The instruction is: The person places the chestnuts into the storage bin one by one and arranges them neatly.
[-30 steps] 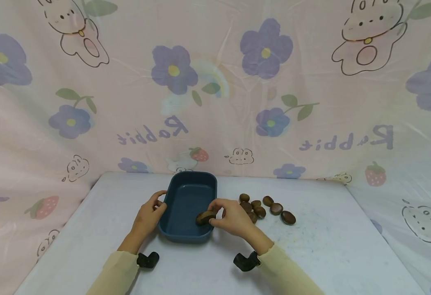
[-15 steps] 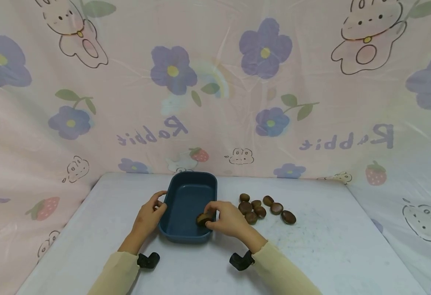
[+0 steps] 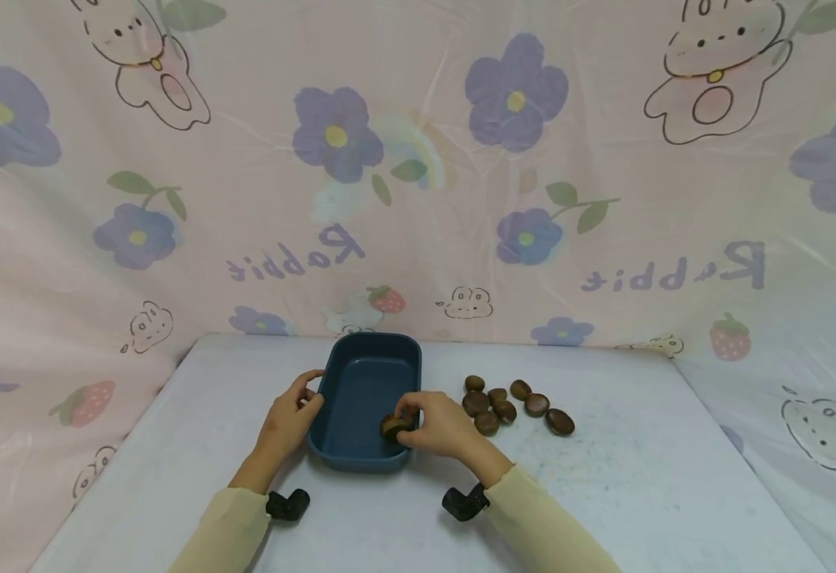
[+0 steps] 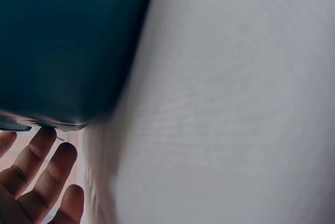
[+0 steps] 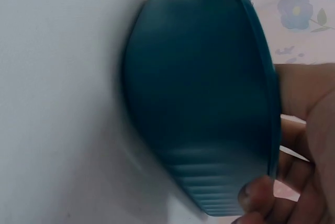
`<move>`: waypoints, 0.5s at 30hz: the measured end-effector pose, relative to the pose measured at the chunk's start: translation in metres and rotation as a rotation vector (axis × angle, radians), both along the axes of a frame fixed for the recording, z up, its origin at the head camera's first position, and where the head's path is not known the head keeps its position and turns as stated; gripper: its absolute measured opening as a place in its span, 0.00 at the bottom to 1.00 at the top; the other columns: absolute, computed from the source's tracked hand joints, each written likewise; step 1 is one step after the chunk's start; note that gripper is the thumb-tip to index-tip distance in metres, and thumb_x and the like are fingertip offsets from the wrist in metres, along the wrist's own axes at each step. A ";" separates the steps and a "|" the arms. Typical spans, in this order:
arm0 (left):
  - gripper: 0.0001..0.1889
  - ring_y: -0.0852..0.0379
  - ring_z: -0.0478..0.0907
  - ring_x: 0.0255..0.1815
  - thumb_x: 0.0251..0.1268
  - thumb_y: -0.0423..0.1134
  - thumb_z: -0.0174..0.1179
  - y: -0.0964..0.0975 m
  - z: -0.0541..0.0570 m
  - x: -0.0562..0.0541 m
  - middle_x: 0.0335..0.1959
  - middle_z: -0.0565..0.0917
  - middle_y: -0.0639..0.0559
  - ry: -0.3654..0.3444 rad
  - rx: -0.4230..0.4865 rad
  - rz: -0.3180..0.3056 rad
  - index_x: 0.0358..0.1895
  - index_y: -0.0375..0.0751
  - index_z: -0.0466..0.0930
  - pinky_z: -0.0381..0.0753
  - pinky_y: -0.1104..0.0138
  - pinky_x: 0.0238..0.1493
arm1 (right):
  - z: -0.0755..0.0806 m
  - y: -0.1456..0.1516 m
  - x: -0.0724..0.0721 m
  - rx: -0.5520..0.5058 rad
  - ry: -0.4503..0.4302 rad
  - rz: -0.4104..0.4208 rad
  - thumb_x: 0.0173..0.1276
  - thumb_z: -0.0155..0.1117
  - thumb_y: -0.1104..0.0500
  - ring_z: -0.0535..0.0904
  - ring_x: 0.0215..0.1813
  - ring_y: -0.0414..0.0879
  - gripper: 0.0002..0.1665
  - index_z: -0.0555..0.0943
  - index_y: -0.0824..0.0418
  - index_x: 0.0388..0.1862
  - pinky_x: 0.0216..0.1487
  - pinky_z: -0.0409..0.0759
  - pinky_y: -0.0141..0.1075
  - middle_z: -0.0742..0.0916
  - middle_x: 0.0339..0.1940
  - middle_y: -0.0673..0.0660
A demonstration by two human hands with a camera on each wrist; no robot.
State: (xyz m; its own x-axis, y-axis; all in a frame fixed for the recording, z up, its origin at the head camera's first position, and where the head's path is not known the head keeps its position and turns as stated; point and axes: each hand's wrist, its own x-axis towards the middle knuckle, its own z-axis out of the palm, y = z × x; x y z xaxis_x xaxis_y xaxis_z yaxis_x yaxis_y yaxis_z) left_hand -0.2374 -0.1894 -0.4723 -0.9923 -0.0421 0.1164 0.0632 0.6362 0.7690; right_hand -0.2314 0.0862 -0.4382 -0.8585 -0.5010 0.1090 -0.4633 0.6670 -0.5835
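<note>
A dark blue rectangular box [image 3: 363, 390] stands on the white table. At its left wall is my left hand [image 3: 285, 430], touching the side near the rim. The left wrist view shows several of its fingers [image 4: 44, 182] spread and fairly straight against the box. My right hand [image 3: 442, 428] reaches over the right rim and pinches a brown chestnut [image 3: 392, 430] low in the box's near right corner. Fingertips cover part of it. In the right wrist view, the box wall [image 5: 204, 77] hides the chestnut, and the right hand [image 5: 309, 150] wraps over the rim.
Several loose chestnuts [image 3: 487, 422] lie on the table to the right of the box. Behind the white table [image 3: 639, 477] hangs a pink cloth [image 3: 418, 223] printed with rabbits and flowers. Black wrist devices [image 3: 465, 503] stick out beside both sleeves.
My right hand has moved slightly left and further into the box with the chestnut, uncovering more of the loose chestnuts. The left hand and the box have stayed put.
</note>
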 end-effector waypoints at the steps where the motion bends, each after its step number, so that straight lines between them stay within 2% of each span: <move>1: 0.23 0.57 0.73 0.30 0.68 0.44 0.50 0.000 0.000 0.000 0.38 0.83 0.50 -0.001 0.000 0.000 0.66 0.59 0.68 0.69 0.65 0.33 | -0.001 0.000 -0.001 -0.002 -0.004 0.002 0.53 0.72 0.54 0.70 0.24 0.36 0.13 0.81 0.46 0.38 0.24 0.69 0.30 0.82 0.31 0.43; 10: 0.23 0.57 0.73 0.31 0.67 0.44 0.50 0.001 0.001 0.000 0.38 0.82 0.50 0.003 0.000 0.003 0.66 0.58 0.68 0.70 0.65 0.34 | -0.003 -0.005 -0.004 0.004 -0.017 -0.002 0.53 0.72 0.54 0.74 0.31 0.37 0.12 0.82 0.46 0.37 0.32 0.72 0.31 0.82 0.30 0.43; 15: 0.23 0.57 0.73 0.31 0.67 0.43 0.50 0.001 0.001 0.000 0.38 0.82 0.50 0.003 0.004 0.001 0.66 0.58 0.68 0.70 0.65 0.34 | -0.002 -0.008 -0.003 0.028 -0.033 -0.018 0.53 0.72 0.54 0.73 0.30 0.37 0.11 0.82 0.46 0.37 0.31 0.72 0.32 0.81 0.29 0.43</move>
State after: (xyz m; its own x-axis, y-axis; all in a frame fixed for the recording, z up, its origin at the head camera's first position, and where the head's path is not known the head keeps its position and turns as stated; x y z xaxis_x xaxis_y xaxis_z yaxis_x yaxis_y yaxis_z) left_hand -0.2371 -0.1888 -0.4714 -0.9919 -0.0435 0.1195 0.0651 0.6332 0.7712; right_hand -0.2349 0.0786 -0.4397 -0.8704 -0.4878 0.0664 -0.4316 0.6913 -0.5795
